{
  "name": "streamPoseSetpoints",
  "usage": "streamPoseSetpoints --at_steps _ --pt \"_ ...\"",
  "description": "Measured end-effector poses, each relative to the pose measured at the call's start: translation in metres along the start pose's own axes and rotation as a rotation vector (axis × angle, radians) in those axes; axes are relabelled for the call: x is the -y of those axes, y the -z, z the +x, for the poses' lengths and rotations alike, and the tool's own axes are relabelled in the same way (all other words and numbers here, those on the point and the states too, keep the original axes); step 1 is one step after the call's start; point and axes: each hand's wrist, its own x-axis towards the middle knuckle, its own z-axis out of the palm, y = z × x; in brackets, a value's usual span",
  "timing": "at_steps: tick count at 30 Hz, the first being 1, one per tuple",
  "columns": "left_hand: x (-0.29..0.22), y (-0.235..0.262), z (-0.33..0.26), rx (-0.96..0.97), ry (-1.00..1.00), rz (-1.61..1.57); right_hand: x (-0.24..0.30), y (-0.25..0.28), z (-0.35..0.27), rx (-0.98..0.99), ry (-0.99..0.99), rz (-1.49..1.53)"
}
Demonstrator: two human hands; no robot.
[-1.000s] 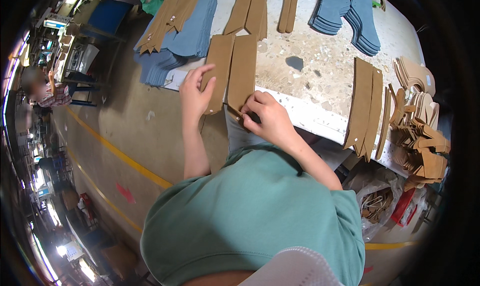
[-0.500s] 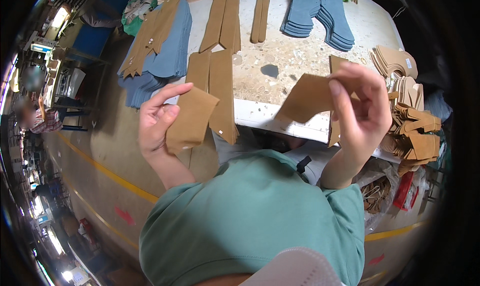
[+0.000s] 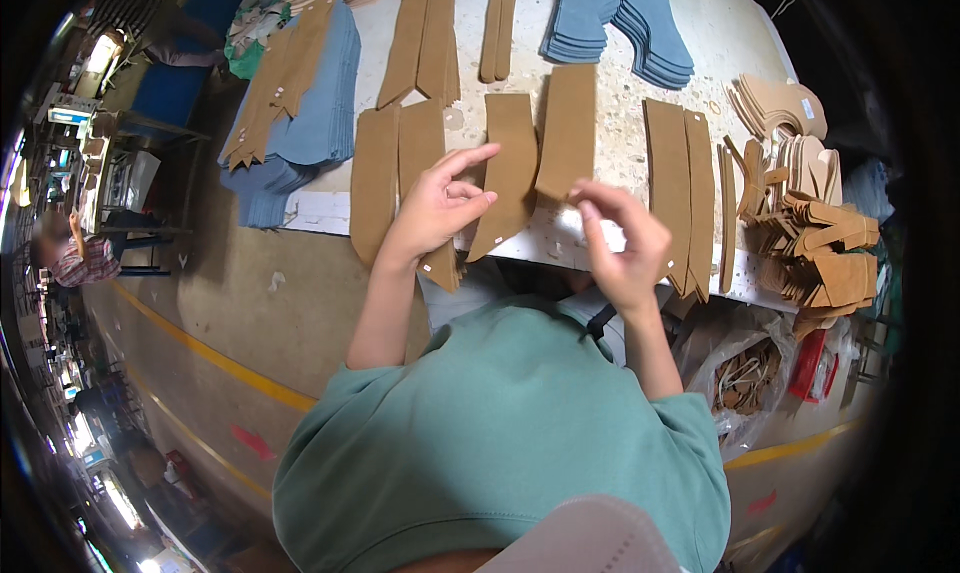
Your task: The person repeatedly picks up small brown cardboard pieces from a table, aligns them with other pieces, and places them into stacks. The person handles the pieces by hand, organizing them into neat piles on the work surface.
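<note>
Two brown strips, left strip (image 3: 515, 133) and right strip (image 3: 570, 123), run near to far over the bench (image 3: 622, 133). The left hand (image 3: 438, 213), grip spread, is at the left strip's left edge; the right hand (image 3: 634, 251) is at the right strip's near end, pinching or not, I cannot tell.

Loc. = factory-type workshop: stacked brown pcs (image 3: 512, 138) & blue pcs (image 3: 330, 103) on worktable (image 3: 620, 113), yellow floor line (image 3: 250, 372), co-worker (image 3: 85, 263) & lamps (image 3: 102, 53) at L.

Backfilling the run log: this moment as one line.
left hand: thumb and index apart over brown strip | right hand: fingertips by lower end of another brown strip, grip unclear | table: more brown strips, blue stacks
</note>
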Motion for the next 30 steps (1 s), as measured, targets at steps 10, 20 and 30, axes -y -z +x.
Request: streamPoseSetpoints --at_steps 10,20,30 --pt "0.022 -0.005 -0.014 -0.089 -0.103 0.272 -0.034 -0.006 -0.046 -0.105 -0.431 0.247" --pt "0.029 -0.014 -0.007 -0.212 -0.179 0.499 -0.045 0.003 -0.028 -0.041 -0.568 0.265" --pt "0.030 -0.018 -0.017 -0.268 -0.189 0.524 -0.051 -0.017 -0.011 0.156 -0.177 -0.515"
